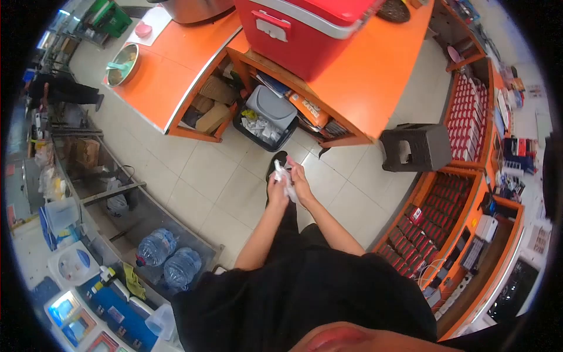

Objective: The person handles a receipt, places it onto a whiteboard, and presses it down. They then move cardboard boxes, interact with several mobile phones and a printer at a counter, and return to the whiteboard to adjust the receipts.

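Observation:
A crumpled white tissue (pixel 287 179) is between my two hands, above the tiled floor. My left hand (pixel 277 190) has its fingers closed around one side of it. On the other side, my right hand (pixel 301 183) grips the tissue with bent fingers. Just beyond my hands stands a dark bin (pixel 265 141) with a grey swing lid (pixel 272 105) tilted up. Crumpled white paper (pixel 261 128) shows inside the bin.
An orange counter (pixel 363 76) carries a red cooler box (pixel 281 47). To the right are a dark stool (pixel 416 146) and shelves of small red boxes (pixel 416 234). Large water bottles (pixel 182 267) stand at left. Another person (pixel 64 91) is at the far left.

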Tool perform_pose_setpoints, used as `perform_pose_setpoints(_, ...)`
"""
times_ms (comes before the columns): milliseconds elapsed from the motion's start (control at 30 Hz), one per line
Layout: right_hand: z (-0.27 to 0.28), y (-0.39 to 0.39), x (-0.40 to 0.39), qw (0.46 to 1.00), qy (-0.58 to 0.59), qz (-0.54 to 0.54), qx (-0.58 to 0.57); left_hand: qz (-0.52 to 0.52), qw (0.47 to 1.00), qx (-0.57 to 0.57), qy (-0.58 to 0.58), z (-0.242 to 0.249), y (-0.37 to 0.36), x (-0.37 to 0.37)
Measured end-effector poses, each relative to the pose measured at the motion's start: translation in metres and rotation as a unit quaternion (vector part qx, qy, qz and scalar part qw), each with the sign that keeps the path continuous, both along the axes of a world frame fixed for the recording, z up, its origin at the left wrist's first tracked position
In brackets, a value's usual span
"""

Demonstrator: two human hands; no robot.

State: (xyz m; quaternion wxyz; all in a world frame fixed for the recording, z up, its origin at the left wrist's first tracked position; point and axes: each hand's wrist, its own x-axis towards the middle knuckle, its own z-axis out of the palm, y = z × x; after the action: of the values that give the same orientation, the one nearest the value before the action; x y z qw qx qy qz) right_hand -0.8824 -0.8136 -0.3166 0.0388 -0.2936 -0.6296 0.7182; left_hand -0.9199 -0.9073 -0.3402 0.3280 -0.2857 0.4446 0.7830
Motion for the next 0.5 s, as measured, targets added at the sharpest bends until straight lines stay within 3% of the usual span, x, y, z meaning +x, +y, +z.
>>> perform_pose_setpoints(33, 0.014, 0.007, -0.031, 0.989, -0.044, -0.069, -0.126, 0.009, 1.0, 0.006, -0.019, -0.048, 0.003, -0.032)
perform_pose_setpoints(100, -0.017, 0.028, -0.075, 0.978, -0.097, -0.15, -0.104, 0.158, 0.984, -0.043, -0.065, -0.112, 0.018, -0.105)
perform_pose_setpoints(167, -0.074, 0.049, -0.079, 0.969, -0.156, -0.14, -0.133, 0.066, 0.976, -0.206, -0.031, -0.198, 0.018, -0.169)
perform_pose_setpoints(233, -0.107, 0.059, -0.063, 0.956, -0.222, -0.12, -0.147, 0.125, 0.975, -0.162, -0.091, -0.212, 0.041, -0.229)
perform_pose_setpoints(267, -0.115, 0.059, -0.049, 0.955, -0.24, -0.108, -0.136, -0.063, 0.971, -0.186, -0.133, -0.305, 0.013, -0.255)
perform_pose_setpoints(300, -0.124, 0.061, -0.029, 0.95, -0.277, -0.079, -0.119, -0.036, 0.954, -0.296, -0.001, -0.381, 0.022, -0.263)
perform_pose_setpoints(333, -0.132, 0.061, -0.007, 0.943, -0.313, -0.049, -0.103, -0.073, 0.963, -0.255, -0.042, -0.412, 0.016, -0.28)
perform_pose_setpoints(367, -0.139, 0.061, 0.017, 0.926, -0.346, -0.058, -0.141, -0.109, 0.968, -0.212, -0.084, -0.43, 0.008, -0.291)
perform_pose_setpoints(400, -0.145, 0.059, 0.049, 0.905, -0.38, -0.067, -0.179, -0.096, 0.973, -0.203, -0.061, -0.408, 0.018, -0.294)
perform_pose_setpoints(467, -0.195, 0.045, 0.144, 0.916, -0.378, 0.091, 0.095, -0.07, 0.981, -0.183, -0.016, -0.316, 0.05, -0.307)
perform_pose_setpoints(500, -0.185, 0.046, 0.157, 0.891, -0.435, 0.107, 0.07, -0.076, 0.98, -0.181, -0.017, -0.324, 0.048, -0.305)
